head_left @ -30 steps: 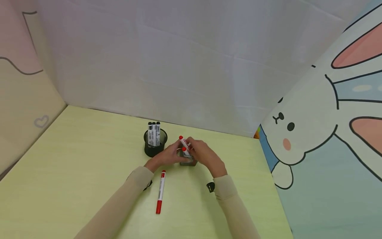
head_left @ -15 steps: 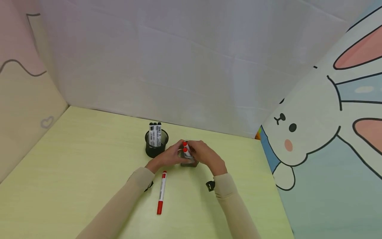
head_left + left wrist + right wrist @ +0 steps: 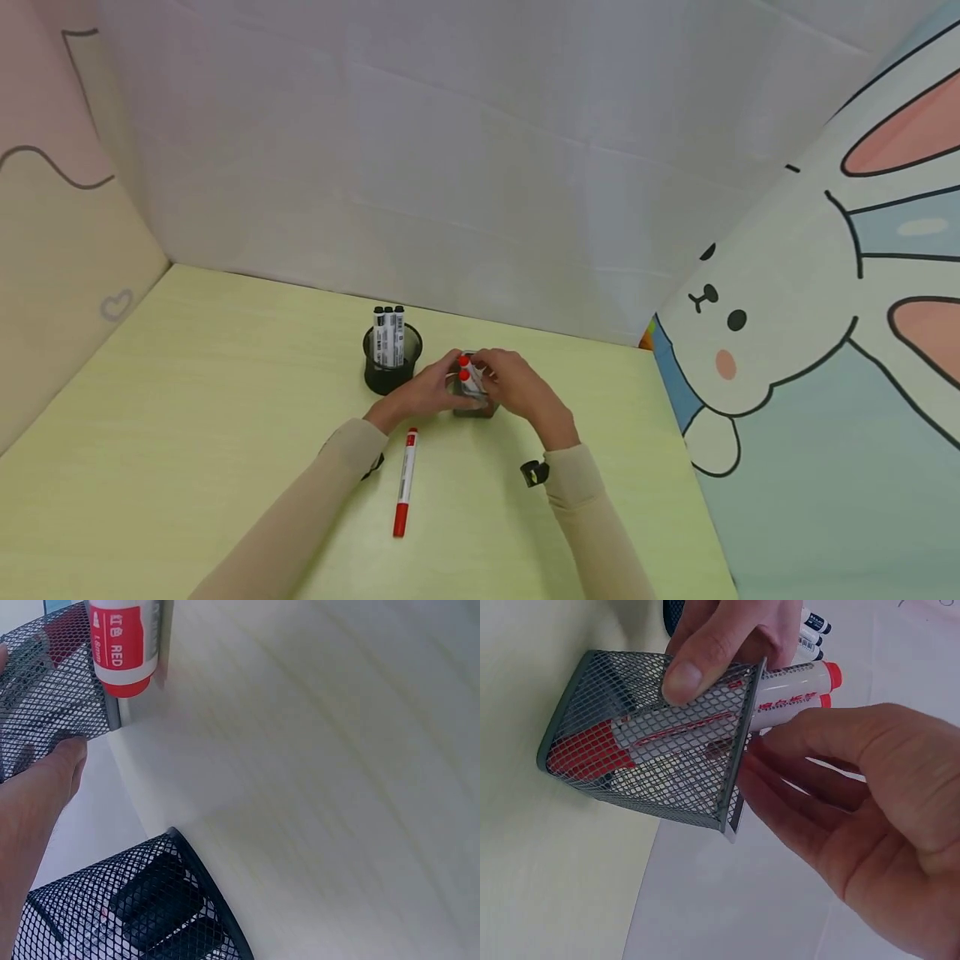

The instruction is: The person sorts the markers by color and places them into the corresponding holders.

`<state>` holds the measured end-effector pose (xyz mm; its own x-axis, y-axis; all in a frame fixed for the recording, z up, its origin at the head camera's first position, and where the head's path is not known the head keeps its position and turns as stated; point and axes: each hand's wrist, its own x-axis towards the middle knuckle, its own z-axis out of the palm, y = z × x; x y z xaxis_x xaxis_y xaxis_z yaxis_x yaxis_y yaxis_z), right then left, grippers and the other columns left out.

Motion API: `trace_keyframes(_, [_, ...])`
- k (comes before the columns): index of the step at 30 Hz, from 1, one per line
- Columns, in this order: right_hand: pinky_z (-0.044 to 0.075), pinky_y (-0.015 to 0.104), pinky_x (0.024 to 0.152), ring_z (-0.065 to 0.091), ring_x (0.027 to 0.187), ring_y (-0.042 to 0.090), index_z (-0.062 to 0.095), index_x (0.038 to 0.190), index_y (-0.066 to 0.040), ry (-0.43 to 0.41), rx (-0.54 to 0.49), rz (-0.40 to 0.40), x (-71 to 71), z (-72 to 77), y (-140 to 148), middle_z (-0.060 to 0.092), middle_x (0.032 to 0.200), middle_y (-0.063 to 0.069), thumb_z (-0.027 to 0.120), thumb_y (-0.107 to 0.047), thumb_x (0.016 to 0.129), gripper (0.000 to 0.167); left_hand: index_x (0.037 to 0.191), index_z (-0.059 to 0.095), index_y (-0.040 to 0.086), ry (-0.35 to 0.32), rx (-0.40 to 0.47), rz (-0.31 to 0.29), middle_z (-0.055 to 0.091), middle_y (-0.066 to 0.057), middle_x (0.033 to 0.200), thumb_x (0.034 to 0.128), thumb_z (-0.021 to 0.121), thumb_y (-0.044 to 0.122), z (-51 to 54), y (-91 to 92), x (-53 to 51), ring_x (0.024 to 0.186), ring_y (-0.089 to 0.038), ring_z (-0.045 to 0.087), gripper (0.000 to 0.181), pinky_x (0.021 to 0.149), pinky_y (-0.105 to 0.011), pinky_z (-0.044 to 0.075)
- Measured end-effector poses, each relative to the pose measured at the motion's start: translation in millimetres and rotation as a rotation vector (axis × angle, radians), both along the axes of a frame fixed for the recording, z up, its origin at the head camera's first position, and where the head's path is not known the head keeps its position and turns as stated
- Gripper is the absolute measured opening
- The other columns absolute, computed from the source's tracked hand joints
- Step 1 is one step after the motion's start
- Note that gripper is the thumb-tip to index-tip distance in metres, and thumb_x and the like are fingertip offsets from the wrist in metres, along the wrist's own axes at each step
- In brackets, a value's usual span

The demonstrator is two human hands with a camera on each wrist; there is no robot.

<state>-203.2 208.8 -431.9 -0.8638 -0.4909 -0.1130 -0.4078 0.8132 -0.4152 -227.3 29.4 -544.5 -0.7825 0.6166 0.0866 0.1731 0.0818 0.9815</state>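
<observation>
My left hand (image 3: 429, 392) grips a square grey mesh pen holder (image 3: 474, 409); in the right wrist view its thumb presses the mesh wall. Two red-and-white markers (image 3: 795, 679) stand in that holder, red caps down, their red-tipped ends sticking out of the mouth. My right hand (image 3: 870, 795) is at the holder's mouth, fingers loosely bent beside the markers, with a gap between them. Some fingertips are hidden behind the rim. One red marker (image 3: 405, 483) lies on the table, in front of the holder and to its left.
A round black mesh pen holder (image 3: 387, 379) with several black-and-white markers (image 3: 388, 337) stands just left of my left hand. The pale yellow table (image 3: 247, 383) meets a white cloth wall (image 3: 450, 183) behind. A rabbit-printed panel (image 3: 795, 333) borders the right side.
A marker that was tilted high in my right fingers has sunk into the square holder beside the other. My right fingers have since loosened and shifted slightly right; the left hand stays around the holder.
</observation>
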Motion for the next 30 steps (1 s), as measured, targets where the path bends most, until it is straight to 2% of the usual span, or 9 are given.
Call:
trace_keyframes(7, [0.058, 0.040, 0.085, 0.069, 0.102, 0.025, 0.065, 0.127, 0.000, 0.087, -0.067, -0.059, 11.5, 2.5, 1.0, 0.068, 0.120, 0.011, 0.064, -0.003, 0.100, 0.027, 0.142, 0.040, 0.015, 0.015, -0.013, -0.004, 0.058, -0.009, 0.138, 0.0921, 0.080, 0.017, -1.9, -1.0, -1.6, 0.126, -0.026, 0.055, 0.064, 0.110, -0.047, 0.045])
trace_keyframes(13, [0.058, 0.045, 0.084, 0.070, 0.103, 0.028, 0.064, 0.128, 0.001, 0.182, -0.089, -0.106, 20.3, 3.0, 3.2, 0.068, 0.122, 0.013, 0.066, -0.009, 0.100, 0.030, 0.144, 0.038, 0.013, -0.011, 0.018, -0.018, 0.055, -0.009, 0.140, 0.0921, 0.079, 0.012, -1.7, -0.5, -1.6, 0.132, -0.026, 0.052, 0.066, 0.112, -0.046, 0.043])
trace_keyframes(21, [0.058, 0.044, 0.078, 0.071, 0.092, 0.028, 0.068, 0.120, -0.001, 0.307, -0.169, -0.180, 37.1, 4.9, 6.4, 0.071, 0.112, 0.016, 0.071, -0.013, 0.097, 0.025, 0.147, 0.035, 0.005, -0.023, 0.040, -0.016, 0.055, -0.011, 0.141, 0.0917, 0.079, 0.008, 1.6, 0.1, 0.8, 0.137, -0.029, 0.048, 0.071, 0.111, -0.047, 0.044])
trace_keyframes(26, [0.059, 0.041, 0.075, 0.071, 0.088, 0.028, 0.069, 0.117, -0.001, 0.332, -0.190, -0.216, 51.1, 2.6, 7.1, 0.072, 0.107, 0.015, 0.073, -0.015, 0.096, 0.026, 0.145, 0.036, 0.004, -0.020, 0.032, -0.014, 0.056, -0.012, 0.139, 0.0915, 0.079, 0.008, 3.7, -0.4, 3.1, 0.135, -0.030, 0.049, 0.069, 0.112, -0.048, 0.043])
trace_keyframes(30, [0.059, 0.037, 0.070, 0.071, 0.082, 0.025, 0.069, 0.115, -0.001, 0.340, -0.198, -0.249, 63.1, 0.4, 6.2, 0.073, 0.101, 0.011, 0.074, -0.015, 0.096, 0.024, 0.147, 0.036, 0.004, -0.032, 0.022, -0.008, 0.054, -0.015, 0.143, 0.0915, 0.079, 0.011, 4.0, 0.8, 3.5, 0.138, -0.032, 0.047, 0.071, 0.112, -0.049, 0.042])
